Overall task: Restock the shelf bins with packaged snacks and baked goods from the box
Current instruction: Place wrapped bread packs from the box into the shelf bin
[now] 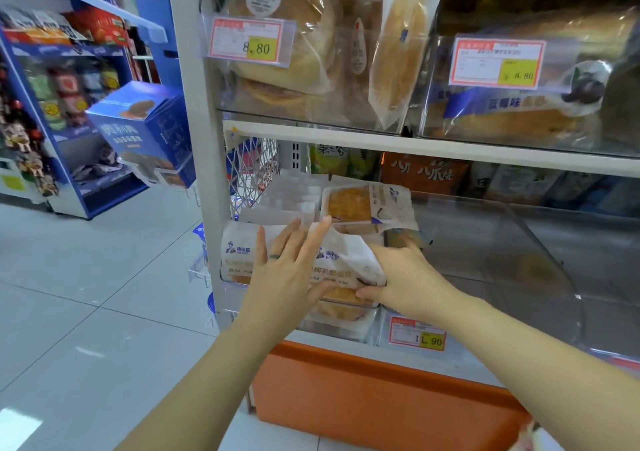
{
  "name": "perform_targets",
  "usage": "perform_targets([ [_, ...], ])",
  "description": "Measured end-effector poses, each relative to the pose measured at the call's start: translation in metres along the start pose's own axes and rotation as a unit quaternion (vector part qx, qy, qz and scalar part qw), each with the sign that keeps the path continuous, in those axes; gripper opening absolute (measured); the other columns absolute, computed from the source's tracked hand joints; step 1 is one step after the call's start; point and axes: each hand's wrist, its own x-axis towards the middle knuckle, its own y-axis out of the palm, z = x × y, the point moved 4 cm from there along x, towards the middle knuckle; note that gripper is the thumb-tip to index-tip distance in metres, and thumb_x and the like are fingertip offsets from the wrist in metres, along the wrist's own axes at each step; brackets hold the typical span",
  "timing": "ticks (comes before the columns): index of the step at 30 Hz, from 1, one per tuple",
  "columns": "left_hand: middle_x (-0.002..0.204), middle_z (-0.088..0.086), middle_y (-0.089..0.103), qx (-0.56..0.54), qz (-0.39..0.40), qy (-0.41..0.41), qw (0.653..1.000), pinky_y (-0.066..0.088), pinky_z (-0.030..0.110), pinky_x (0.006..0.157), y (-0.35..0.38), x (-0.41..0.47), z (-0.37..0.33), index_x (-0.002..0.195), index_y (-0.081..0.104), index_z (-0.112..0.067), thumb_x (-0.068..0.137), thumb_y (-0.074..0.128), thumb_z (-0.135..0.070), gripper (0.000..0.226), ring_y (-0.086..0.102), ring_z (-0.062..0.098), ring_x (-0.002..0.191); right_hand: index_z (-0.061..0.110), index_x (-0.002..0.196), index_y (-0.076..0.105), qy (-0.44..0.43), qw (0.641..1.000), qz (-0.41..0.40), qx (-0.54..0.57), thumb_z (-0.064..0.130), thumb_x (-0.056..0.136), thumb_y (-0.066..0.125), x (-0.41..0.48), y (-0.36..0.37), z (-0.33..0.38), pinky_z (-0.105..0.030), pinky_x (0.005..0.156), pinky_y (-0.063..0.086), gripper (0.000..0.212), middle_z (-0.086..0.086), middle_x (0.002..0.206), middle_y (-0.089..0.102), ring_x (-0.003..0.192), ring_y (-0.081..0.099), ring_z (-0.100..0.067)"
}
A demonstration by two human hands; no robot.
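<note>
A white-wrapped cake pack (pixel 341 260) with blue print stands in the clear bin (pixel 485 242) on the lower shelf. My right hand (pixel 398 274) grips its right end, thumb under and fingers curled behind. With straight fingers my left hand (pixel 291 260) presses flat against the pack's front. A second pack of the same kind (pixel 237 253) stands just left of it. Behind them another pack (pixel 360 204) lies flat on top, its yellow cake showing through a window.
Above, clear bins hold round bread bags (pixel 287 35) and a long loaf (pixel 519 111), with 8.80 price tags. An 11.90 tag (pixel 417 336) hangs on the lower bin front. The orange shelf base (pixel 363 398) is below. A blue snack display (pixel 86 121) stands at left across the tiled floor.
</note>
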Motion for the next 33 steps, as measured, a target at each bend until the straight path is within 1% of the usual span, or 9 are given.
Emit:
perform_targets([
  [2,0.126,0.011,0.059,-0.019,0.005,-0.011,1.0,0.023,0.062,0.106,-0.001,0.0,0.005,0.144,0.029,-0.021,0.073,0.068,-0.05,0.086,0.053,0.031,0.124,0.032,0.127,0.049,0.041,0.988,-0.064,0.134,0.041,0.08,0.072,-0.005,-0.012,-0.004,-0.03,0.094,0.043,0.054,0.017,0.114,0.058,0.11,0.055,-0.008],
  [5,0.124,0.006,0.058,-0.067,-0.007,-0.021,0.997,0.02,0.058,0.11,-0.004,-0.002,0.008,0.137,0.034,-0.025,0.081,0.053,-0.056,0.066,0.049,0.026,0.125,0.024,0.138,0.04,0.197,0.883,-0.261,0.336,0.042,0.082,0.069,-0.003,-0.031,-0.033,-0.026,0.087,0.042,0.065,0.006,0.128,0.052,0.116,0.051,-0.014],
  [9,0.124,0.004,0.054,-0.156,-0.03,-0.066,0.985,0.018,0.054,0.113,-0.002,-0.001,0.0,0.125,0.038,-0.026,0.081,0.051,-0.056,0.054,0.04,0.018,0.126,0.017,0.138,0.044,0.388,0.773,-0.169,0.472,0.046,0.082,0.069,0.024,-0.013,-0.063,-0.036,0.086,0.046,0.068,-0.007,0.128,0.056,0.107,0.056,-0.026],
  [12,0.128,-0.003,0.046,-0.171,-0.05,-0.085,0.98,0.018,0.054,0.114,0.001,0.002,-0.008,0.111,0.041,-0.026,0.08,0.054,-0.053,0.043,0.042,0.018,0.126,0.014,0.117,0.062,0.382,0.748,-0.148,0.522,0.031,0.086,0.069,0.042,-0.009,-0.07,-0.034,0.08,0.053,0.036,-0.008,0.099,0.069,0.088,0.065,-0.022],
  [15,0.133,-0.006,0.042,-0.111,-0.057,-0.041,0.991,0.022,0.061,0.112,0.003,0.009,-0.019,0.109,0.043,-0.026,0.079,0.067,-0.036,0.039,0.04,0.024,0.131,0.015,0.117,0.057,0.341,0.74,-0.174,0.553,0.02,0.094,0.057,0.053,-0.018,-0.07,-0.029,0.065,0.054,0.023,-0.007,0.097,0.069,0.076,0.068,-0.019],
  [21,0.112,-0.006,0.067,0.04,-0.001,0.003,0.999,0.014,0.072,0.104,0.019,0.015,-0.031,0.11,0.065,-0.031,0.064,0.071,-0.002,0.055,0.051,0.031,0.126,0.011,0.108,0.048,0.266,0.572,-0.2,0.75,0.013,0.099,0.045,0.062,-0.029,-0.063,-0.04,0.061,0.055,0.009,-0.015,0.1,0.062,0.083,0.064,-0.029],
  [29,0.116,-0.013,0.065,0.031,0.041,0.011,0.999,0.024,0.069,0.107,0.032,0.008,-0.014,0.116,0.065,-0.035,0.081,0.055,-0.022,0.039,0.052,0.026,0.126,0.006,0.107,0.052,0.171,0.544,-0.061,0.819,0.012,0.101,0.039,0.11,-0.017,-0.019,-0.038,0.061,0.06,0.015,-0.02,0.099,0.066,0.07,0.072,-0.028],
  [31,0.118,-0.013,0.065,0.022,0.041,0.013,0.999,0.025,0.067,0.107,0.034,0.008,-0.012,0.117,0.065,-0.034,0.082,0.05,-0.025,0.039,0.051,0.026,0.126,0.004,0.11,0.052,0.169,0.572,-0.024,0.802,0.01,0.101,0.039,0.123,-0.011,-0.007,-0.038,0.063,0.06,0.017,-0.02,0.096,0.067,0.076,0.071,-0.029],
  [33,0.118,-0.012,0.064,0.013,0.039,0.017,0.999,0.025,0.066,0.107,0.035,0.008,-0.011,0.117,0.065,-0.034,0.081,0.05,-0.026,0.039,0.051,0.026,0.126,0.002,0.114,0.053,0.177,0.643,0.004,0.746,0.009,0.1,0.041,0.133,-0.007,-0.002,-0.036,0.067,0.059,0.02,-0.019,0.101,0.067,0.083,0.068,-0.028],
])
